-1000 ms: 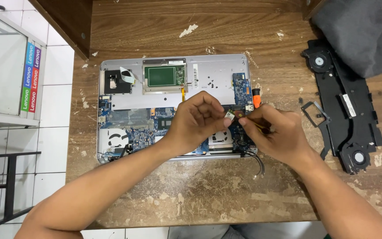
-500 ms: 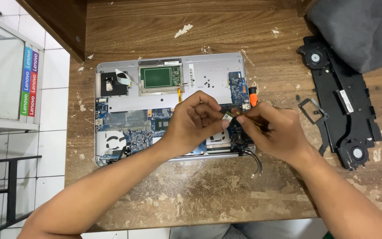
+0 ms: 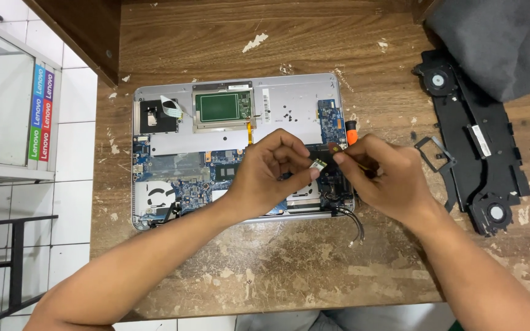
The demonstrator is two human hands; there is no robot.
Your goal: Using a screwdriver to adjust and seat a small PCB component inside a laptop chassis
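Still unmoved, left hand (image 3: 274, 175) fingers pinch the small card (image 3: 318, 164); right hand (image 3: 387, 178) grips the screwdriver (image 3: 351, 131).

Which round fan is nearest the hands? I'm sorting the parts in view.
The pale fan inside the opened laptop, near the left hand; both others sit in the black panel at right.

An opened laptop (image 3: 240, 147) lies on the table (image 3: 289, 270), left of centre. Both hands meet over its four o'clock corner, the left hand (image 3: 271, 175) at nine o'clock of the right hand (image 3: 384, 178), a small card (image 3: 318, 164) between their fingertips. A speaker frame (image 3: 473, 144) lies at three o'clock of the laptop, a cloth (image 3: 492, 43) at its twelve o'clock. Two cables (image 3: 354, 224) trail from the laptop's five o'clock edge.
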